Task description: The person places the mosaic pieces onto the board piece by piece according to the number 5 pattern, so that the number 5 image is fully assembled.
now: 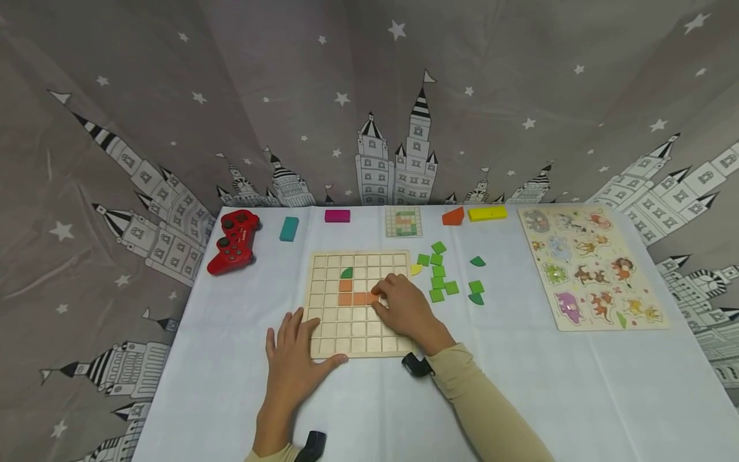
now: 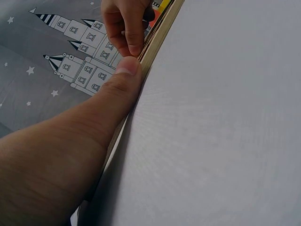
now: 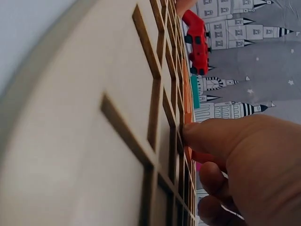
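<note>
A wooden grid board (image 1: pixel 340 330) lies on the white table. On it a green quarter-circle piece (image 1: pixel 347 273) sits above an orange square tile (image 1: pixel 346 285), with more orange tiles (image 1: pixel 345 299) in the row below. My right hand (image 1: pixel 407 308) pinches an orange square tile (image 1: pixel 372 298) at the right end of that row; its fingertips partly cover the tile. In the right wrist view, the thumb (image 3: pixel 202 134) presses at the orange piece low over the grid. My left hand (image 1: pixel 294 359), fingers spread, rests at the board's lower left corner, its thumb (image 2: pixel 127 68) along the near edge.
Several green square tiles (image 1: pixel 439 271), a yellow piece (image 1: pixel 416 269) and green quarter-circles (image 1: pixel 477 261) lie right of the board. Behind it are a pattern card (image 1: pixel 403 221) and coloured blocks (image 1: pixel 337 216). A red game controller (image 1: pixel 235 240) lies left, an animal puzzle (image 1: pixel 594 253) right.
</note>
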`<state>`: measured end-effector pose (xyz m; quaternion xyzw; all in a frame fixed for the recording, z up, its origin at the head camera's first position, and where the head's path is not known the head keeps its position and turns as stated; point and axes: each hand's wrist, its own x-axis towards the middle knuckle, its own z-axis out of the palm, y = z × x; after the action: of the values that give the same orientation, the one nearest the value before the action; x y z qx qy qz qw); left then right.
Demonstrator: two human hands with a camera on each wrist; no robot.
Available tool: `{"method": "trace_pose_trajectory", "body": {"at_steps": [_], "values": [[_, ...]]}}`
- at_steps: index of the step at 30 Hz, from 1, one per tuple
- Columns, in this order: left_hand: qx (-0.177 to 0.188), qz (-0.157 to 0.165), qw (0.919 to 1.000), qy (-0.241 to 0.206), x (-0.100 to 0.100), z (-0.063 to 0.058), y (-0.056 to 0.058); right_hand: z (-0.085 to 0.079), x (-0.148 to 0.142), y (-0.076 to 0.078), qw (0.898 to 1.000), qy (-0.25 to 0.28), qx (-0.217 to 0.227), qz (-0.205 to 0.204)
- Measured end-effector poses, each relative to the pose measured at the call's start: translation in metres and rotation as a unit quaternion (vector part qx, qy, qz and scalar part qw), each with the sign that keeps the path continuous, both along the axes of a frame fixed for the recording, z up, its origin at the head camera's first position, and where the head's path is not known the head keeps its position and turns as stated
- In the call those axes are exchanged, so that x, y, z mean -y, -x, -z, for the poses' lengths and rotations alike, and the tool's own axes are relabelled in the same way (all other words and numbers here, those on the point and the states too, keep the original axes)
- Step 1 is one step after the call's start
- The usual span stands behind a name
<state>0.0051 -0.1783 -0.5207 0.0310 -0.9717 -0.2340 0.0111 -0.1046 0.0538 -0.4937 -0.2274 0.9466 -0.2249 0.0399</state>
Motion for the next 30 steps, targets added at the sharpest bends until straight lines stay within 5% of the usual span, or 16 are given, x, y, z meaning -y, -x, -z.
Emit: {"method": "trace_pose_trajectory", "body": {"at_steps": [16, 30], "values": [[-0.006, -0.004, 1.0, 0.003, -0.001, -0.001, 0.0, 0.0, -0.006, 0.0, 0.999, -0.005, 0.034, 0.034], [-0.025, -0.008, 0.9997, 0.0, -0.002, 0.002, -0.001, 0.001, -0.012, -0.004, 0.998, 0.002, 0.016, 0.055]]}}
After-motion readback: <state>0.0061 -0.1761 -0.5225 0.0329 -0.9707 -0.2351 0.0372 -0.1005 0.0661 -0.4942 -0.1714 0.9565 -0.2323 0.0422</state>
